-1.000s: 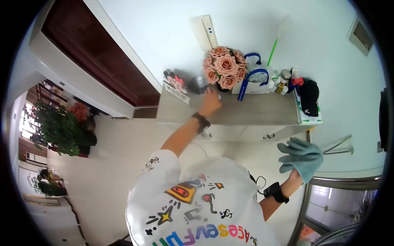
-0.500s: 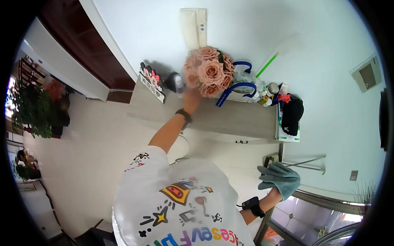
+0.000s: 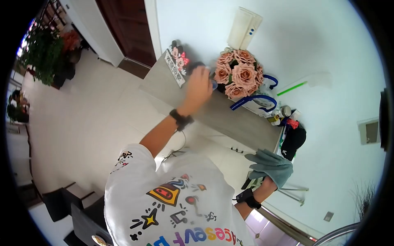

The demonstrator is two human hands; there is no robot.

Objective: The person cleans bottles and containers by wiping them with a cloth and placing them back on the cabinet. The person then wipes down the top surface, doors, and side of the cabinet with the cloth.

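Grey-green fabric glove (image 3: pixel 263 162) already covers the loosely spread right hand (image 3: pixel 272 168); bare left hand (image 3: pixel 198 90), blurred over the pale-grey worktop (image 3: pixel 234 115), hides its grip.

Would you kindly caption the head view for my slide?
Left hand beside pink roses on a cabinet, right hand in a grey-green glove.

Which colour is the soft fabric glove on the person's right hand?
The soft fabric glove is greyish blue-green, best seen in the head view.

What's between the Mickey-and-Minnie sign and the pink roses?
The left hand, blurred, and a partly hidden bluish object beside it; head view shows both.
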